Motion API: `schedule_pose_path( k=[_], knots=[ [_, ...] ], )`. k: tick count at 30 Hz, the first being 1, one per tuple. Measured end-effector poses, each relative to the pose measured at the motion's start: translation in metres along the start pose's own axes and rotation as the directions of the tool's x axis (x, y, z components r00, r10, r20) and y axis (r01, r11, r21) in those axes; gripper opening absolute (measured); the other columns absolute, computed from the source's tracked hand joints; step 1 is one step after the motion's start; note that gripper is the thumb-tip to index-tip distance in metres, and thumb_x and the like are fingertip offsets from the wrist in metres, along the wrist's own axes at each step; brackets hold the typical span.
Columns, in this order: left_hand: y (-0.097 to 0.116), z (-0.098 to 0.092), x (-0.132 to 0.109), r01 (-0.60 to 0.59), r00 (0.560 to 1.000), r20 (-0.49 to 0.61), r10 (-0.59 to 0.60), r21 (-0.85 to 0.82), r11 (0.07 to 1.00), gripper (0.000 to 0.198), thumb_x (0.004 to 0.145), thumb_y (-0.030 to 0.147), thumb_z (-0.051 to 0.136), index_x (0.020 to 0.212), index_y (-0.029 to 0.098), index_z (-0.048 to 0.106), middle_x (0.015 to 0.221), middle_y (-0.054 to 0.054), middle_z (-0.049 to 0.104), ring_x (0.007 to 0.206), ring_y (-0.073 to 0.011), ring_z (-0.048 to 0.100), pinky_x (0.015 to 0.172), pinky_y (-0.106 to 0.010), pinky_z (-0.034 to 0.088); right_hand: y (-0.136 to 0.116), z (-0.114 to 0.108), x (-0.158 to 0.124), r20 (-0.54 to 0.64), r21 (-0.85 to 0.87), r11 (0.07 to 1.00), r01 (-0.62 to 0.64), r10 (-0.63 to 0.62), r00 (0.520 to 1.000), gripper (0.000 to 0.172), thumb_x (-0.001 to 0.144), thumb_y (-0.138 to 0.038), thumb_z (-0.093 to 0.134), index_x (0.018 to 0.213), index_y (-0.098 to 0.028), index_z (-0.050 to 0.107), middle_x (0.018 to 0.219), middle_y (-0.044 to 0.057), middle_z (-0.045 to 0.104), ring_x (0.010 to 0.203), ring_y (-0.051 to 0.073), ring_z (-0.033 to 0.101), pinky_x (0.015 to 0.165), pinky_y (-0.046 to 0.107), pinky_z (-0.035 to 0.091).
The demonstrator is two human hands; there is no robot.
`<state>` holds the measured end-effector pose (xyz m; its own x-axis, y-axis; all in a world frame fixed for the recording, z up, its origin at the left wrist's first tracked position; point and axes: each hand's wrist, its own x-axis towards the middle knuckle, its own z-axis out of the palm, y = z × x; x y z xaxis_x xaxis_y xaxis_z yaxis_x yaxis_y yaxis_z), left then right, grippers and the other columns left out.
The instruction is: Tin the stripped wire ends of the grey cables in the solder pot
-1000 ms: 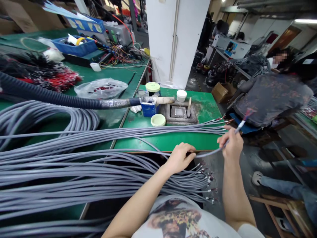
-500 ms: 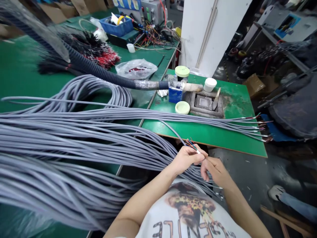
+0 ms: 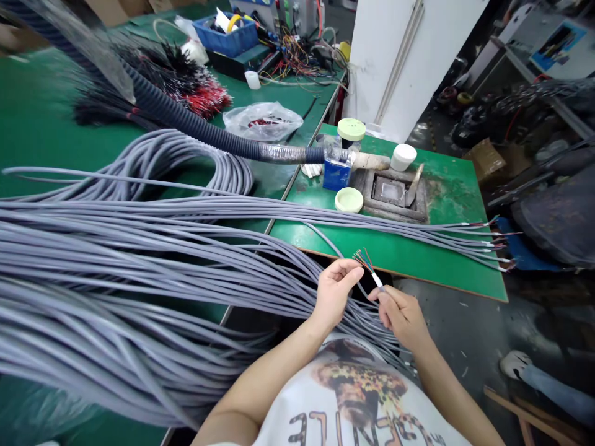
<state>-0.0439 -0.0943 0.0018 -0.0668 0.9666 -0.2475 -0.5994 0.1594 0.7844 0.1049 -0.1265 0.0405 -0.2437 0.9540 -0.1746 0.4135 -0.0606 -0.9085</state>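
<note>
Two bare hands are at work at the bench edge. Your right hand (image 3: 400, 319) has thumb and fingers closed on the white-sleeved tip (image 3: 377, 280) of a slim grey sheathed cable, and the task's thing sits there, just above that hand. Fine multicoloured conductors (image 3: 363, 260) fan out from the tip. Your left hand (image 3: 333, 294) is open, fingers apart from the tip but just beside it.

For good handling, keep your pinch on the sleeve, close behind the fan, so the conductors stay unbent and separated. Keep your left fingers from crushing them.

Compared with the frame half a second earlier, the hands have parted: there they met at the tip, with the left fingers against it.

A large bundle of grey sheathed cables (image 3: 139, 266) lies to your left, and more cable ends (image 3: 493, 241) rest across a green-topped workbench board (image 3: 446, 272).
</note>
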Motion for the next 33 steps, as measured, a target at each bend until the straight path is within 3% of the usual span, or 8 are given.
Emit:
schedule_pose_path(
  k=[5,16,25,33],
  knots=[
    [0.0022,0.0006,0.002,0.0,0.999,-0.042,0.0,-0.008,1.0,0.017,0.065,0.028,0.078,0.076,0.018,0.07,0.069,0.001,0.065,0.061,-0.0086,0.055,0.064,-0.022,0.045,-0.0032,-0.0003,0.0031,0.015,-0.045,0.999,0.001,-0.001,1.0,0.036,0.095,-0.041,0.038,0.083,-0.017,0.062,0.045,-0.005,0.044,0.041,0.009,0.04,0.046,0.022,0.034],
    [0.0018,-0.0014,0.0065,0.024,1.0,-0.001,-0.024,-0.054,0.998,0.015,0.067,0.025,0.077,0.076,0.017,0.069,0.07,0.0,0.067,0.062,-0.0089,0.057,0.065,-0.022,0.046,-0.009,0.006,0.0051,-0.01,-0.05,0.999,-0.004,0.003,1.0,0.037,0.094,-0.044,0.038,0.079,-0.018,0.061,0.044,-0.006,0.041,0.041,0.01,0.039,0.046,0.022,0.033],
    [0.0028,-0.0007,0.0048,-0.03,0.998,-0.051,0.027,-0.066,0.997,0.016,0.066,0.024,0.077,0.075,0.019,0.065,0.069,0.002,0.064,0.06,-0.0075,0.056,0.063,-0.021,0.047,-0.0034,0.0038,0.0075,0.044,-0.021,0.999,-0.024,0.025,0.999,0.036,0.095,-0.043,0.038,0.085,-0.018,0.062,0.045,-0.006,0.043,0.04,0.01,0.04,0.045,0.022,0.033],
    [0.001,-0.0018,0.0051,-0.004,1.0,-0.007,0.004,-0.073,0.997,0.013,0.067,0.024,0.077,0.076,0.019,0.07,0.073,0.001,0.067,0.061,-0.0083,0.056,0.063,-0.022,0.046,0.0001,0.006,0.0067,0.041,-0.044,0.999,-0.005,0.006,0.999,0.035,0.095,-0.04,0.037,0.085,-0.018,0.061,0.045,-0.006,0.044,0.041,0.009,0.041,0.046,0.022,0.034]
  ],
)
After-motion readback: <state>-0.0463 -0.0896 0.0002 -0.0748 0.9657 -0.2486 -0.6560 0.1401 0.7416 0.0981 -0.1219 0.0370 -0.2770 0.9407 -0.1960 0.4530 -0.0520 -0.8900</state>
